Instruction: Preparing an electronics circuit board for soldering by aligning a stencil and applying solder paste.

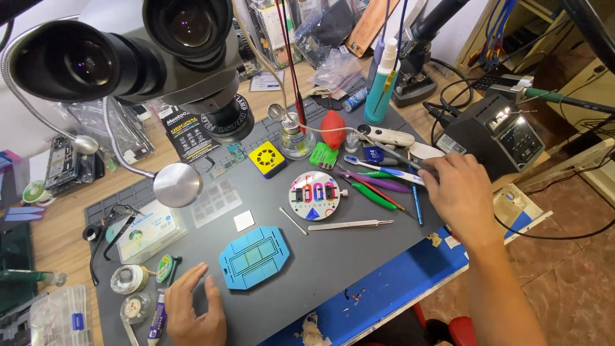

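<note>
Right hand (460, 191) reaching into tool cluster at table's right edge, fingers closing around blue-handled tool (416, 202), long axis pointing toward table's near edge. Left hand (192, 314) resting open, empty, near front-left corner, beside blue holder plate (254, 257).

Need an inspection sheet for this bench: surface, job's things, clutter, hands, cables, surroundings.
Surface: grey work mat on a wooden bench; blue board under its near edge.
Job's things: blue fixture plate lies near the left hand; toothbrush and green and purple hand tools lie by the right hand.
Clutter: tweezers, round colourful disc, yellow block, solder reels.
Hands: left hand open, flat on mat; right hand over the tools, grasp unclear.
Cables: black cable hangs off the bench.
Surroundings: microscope, soldering station.
</note>
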